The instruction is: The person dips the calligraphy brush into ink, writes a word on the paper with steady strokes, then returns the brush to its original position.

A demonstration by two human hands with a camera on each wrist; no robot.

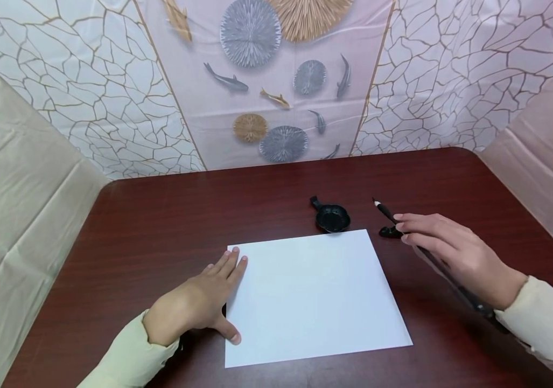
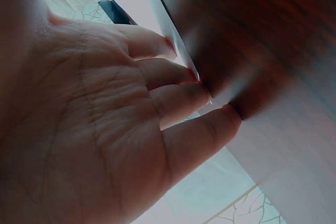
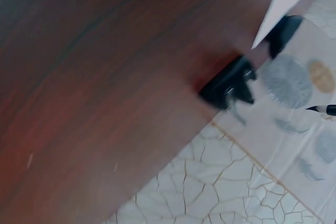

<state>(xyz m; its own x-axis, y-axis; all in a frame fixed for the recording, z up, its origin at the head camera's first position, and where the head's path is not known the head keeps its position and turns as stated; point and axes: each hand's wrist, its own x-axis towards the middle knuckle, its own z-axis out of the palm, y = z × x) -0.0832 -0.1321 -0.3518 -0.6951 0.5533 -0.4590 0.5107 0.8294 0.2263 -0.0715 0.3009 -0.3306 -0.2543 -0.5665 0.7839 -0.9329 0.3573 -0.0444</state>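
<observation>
The left hand (image 1: 197,295) is spread wide over the left edge of the white paper (image 1: 305,302), fingertips and thumb pressing on it and gripping nothing; its palm shows only in the left wrist view, where the thumb cannot be made out. The paper lies flat on the table (image 1: 169,215). To its right, the right hand (image 1: 455,253) holds a dark brush (image 1: 430,258) in slightly bent fingers, the thumb hidden beneath; the brush's rear end merges with dark gear at the wrist. The right wrist view cuts off all but the brush's tip. A small black stand (image 1: 390,233) is partly covered by the fingertips, though its notches show, blurred, from the right wrist. A black dish (image 1: 333,218) sits just beyond the paper's far edge; whether they touch is unclear.
</observation>
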